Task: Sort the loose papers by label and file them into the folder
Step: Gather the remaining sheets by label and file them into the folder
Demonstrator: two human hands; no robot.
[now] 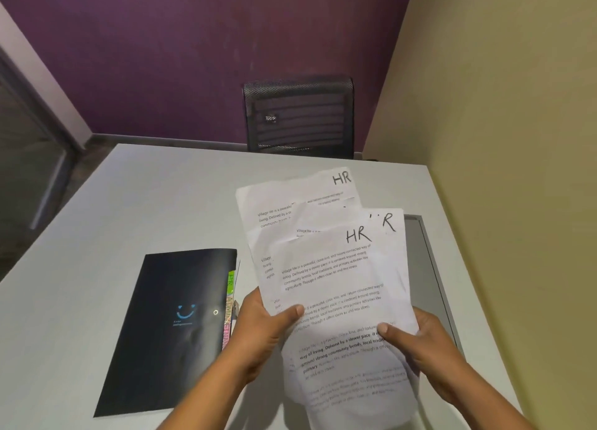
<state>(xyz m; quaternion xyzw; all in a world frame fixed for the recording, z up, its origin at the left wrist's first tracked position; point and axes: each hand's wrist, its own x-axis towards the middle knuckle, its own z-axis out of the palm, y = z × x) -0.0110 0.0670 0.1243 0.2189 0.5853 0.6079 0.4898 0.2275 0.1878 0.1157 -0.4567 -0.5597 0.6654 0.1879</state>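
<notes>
So both hands are up over the tabletop (135, 203) with a fanned stack of HR papers (336, 287) between them. Left hand (261, 329) has its fingers clamped on the left edge, thumb on top; right hand (426, 345) pinches the lower right side the same way. Just left of them the black folder (171, 326) lies closed and flat, coloured label tabs (230, 310) sticking out its right edge. Further back, a mesh office chair (298, 116) sits at the purple wall (193, 48).
</notes>
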